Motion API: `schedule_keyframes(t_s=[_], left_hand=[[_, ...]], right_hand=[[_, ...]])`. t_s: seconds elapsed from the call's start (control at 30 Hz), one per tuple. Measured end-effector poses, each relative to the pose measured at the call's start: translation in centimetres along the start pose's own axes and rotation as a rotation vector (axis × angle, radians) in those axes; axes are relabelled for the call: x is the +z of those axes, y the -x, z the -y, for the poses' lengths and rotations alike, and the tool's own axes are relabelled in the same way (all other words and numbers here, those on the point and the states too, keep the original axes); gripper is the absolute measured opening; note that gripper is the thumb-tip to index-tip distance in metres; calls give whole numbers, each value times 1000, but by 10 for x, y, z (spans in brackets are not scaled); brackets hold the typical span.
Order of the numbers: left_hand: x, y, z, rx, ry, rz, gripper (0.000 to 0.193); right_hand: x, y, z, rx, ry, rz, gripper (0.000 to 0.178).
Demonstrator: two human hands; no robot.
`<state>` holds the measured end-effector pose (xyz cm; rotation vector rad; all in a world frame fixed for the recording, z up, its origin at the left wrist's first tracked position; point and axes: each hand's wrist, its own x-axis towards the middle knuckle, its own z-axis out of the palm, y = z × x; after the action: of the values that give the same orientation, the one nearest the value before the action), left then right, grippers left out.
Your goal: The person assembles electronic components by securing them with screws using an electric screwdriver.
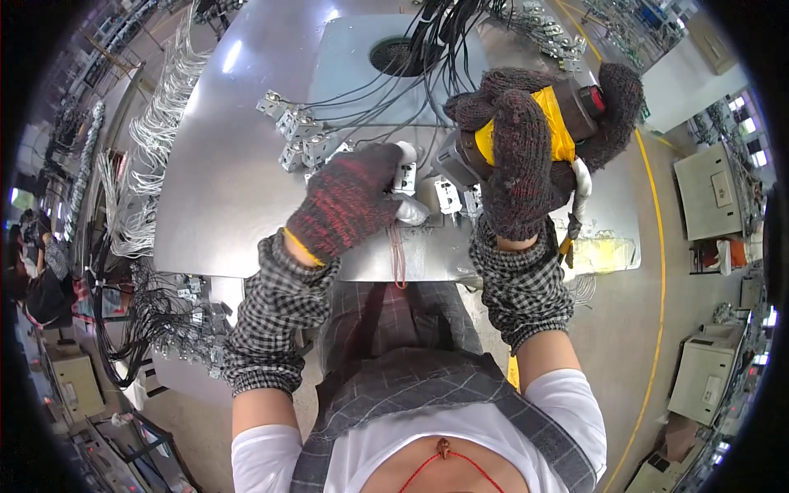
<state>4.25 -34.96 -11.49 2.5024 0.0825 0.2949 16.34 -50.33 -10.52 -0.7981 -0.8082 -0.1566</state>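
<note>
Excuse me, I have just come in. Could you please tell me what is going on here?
A person is working at a metal table with both hands gloved. The left hand holds a small metal block between thumb and finger. The right hand grips what looks like a power tool, wrapped in yellow tape; the tool appears apart from the block. Beyond the left hand, more metal blocks on dark cables lie on the table.

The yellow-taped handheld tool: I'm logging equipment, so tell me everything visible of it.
The handheld tool has a dark, apparently plastic body wrapped in yellow tape, a grey block end and a red part opposite. It slants above the metal tabletop, grey end leftward, gripped and partly hidden by the gloved right hand.
</note>
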Motion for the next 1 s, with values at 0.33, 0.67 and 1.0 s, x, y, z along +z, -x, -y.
schedule_keyframes(t_s=[0.33,0.67,1.0], left_hand=[[2,1,1,-36,-41,17,68],[-20,41,6,-520,-383,-57,80],[-23,51,66,-152,88,-359,48]], right_hand=[[27,-8,6,121,-510,-18,48],[24,-7,5,467,-892,-11,55],[-3,6,-13,728,-1016,109,53]])
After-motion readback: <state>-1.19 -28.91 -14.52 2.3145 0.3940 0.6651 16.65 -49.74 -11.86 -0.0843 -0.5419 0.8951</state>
